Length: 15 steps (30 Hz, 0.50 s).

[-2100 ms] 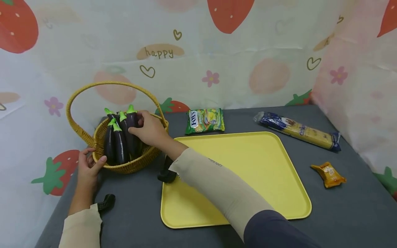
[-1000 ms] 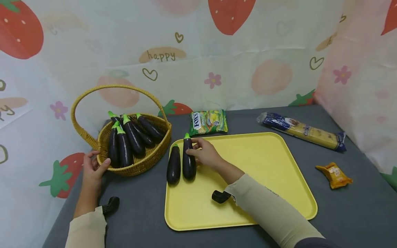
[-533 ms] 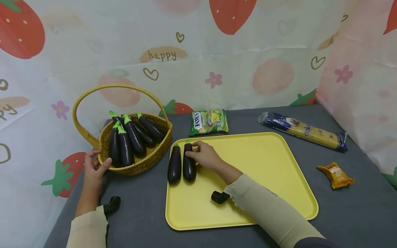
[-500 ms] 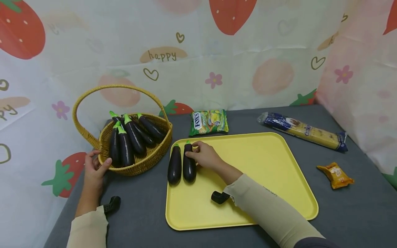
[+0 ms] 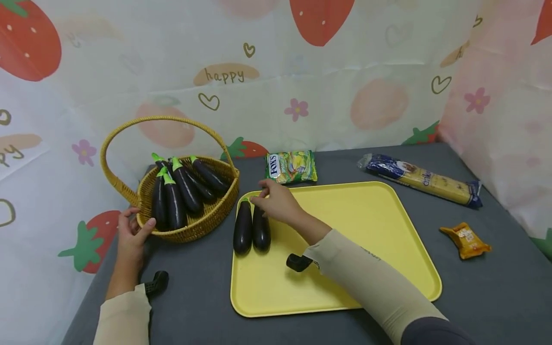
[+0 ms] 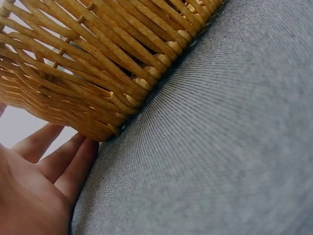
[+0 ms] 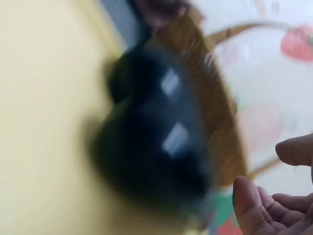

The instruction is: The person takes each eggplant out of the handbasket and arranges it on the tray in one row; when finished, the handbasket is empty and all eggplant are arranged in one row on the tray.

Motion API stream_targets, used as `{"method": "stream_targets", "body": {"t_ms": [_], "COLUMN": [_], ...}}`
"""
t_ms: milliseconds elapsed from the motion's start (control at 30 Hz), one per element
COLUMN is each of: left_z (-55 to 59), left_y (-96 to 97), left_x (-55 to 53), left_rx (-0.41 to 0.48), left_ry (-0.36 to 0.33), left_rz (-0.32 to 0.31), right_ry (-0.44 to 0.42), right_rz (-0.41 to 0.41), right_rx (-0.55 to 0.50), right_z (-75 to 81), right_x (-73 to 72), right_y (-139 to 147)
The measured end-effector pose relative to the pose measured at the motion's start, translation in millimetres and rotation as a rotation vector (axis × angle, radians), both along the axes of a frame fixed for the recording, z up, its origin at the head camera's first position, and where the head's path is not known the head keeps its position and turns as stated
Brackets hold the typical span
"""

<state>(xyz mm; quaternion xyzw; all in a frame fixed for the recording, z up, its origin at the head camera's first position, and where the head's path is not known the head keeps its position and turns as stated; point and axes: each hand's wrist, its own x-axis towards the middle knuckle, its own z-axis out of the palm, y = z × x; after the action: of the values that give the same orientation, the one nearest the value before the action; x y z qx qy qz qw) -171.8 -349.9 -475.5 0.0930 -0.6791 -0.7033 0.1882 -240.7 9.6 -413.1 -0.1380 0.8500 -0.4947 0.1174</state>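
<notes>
My left hand [image 5: 131,242] holds the near left side of the yellow wicker basket [image 5: 198,231], thumb at its rim and fingers along the outside. Several dark eggplants [image 5: 188,194] with green stems lie inside the basket. On the left end of the yellow tray [image 5: 345,249] lie two more, a left eggplant [image 5: 243,232] and a right eggplant [image 5: 261,235], side by side. My right hand [image 5: 279,205] hovers over their stem ends, hiding the top of the right one. In the right wrist view, its thumb and fingers [image 7: 248,203] are apart with nothing between them.
Behind the tray sits a green candy bag [image 5: 291,166]. A long blue and yellow pasta packet [image 5: 420,180] lies at the back right, with a small orange snack packet [image 5: 466,241] nearer. A patterned cloth backdrop [image 5: 327,96] rises behind the grey table [image 5: 194,297].
My right hand took an eggplant from the basket, set it on the tray beside the other, then let go and rose slightly up and left. The left hand stayed on the basket.
</notes>
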Motion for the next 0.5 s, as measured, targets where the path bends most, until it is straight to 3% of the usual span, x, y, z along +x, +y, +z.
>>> {"method": "stream_targets", "body": {"t_ms": [100,200,500], "left_z": [0.5,1.2,1.1], "left_y": [-2.3,-3.3,-2.6], "left_x": [-1.6,-2.7,2.1], "left_rx": [-0.008,-0.012,-0.001], "left_ry": [0.005,0.011,0.031], "left_rz": [-0.014,-0.026,-0.044], "right_ry": [0.059,0.092,0.146], "right_rz": [0.06,0.103,0.144], "right_rx": [-0.01,-0.018,0.098], "right_z": [20.4,30.7,27.4], "right_x": [1.3,-2.6,-23.8], "right_y": [-24,-51,-121]}}
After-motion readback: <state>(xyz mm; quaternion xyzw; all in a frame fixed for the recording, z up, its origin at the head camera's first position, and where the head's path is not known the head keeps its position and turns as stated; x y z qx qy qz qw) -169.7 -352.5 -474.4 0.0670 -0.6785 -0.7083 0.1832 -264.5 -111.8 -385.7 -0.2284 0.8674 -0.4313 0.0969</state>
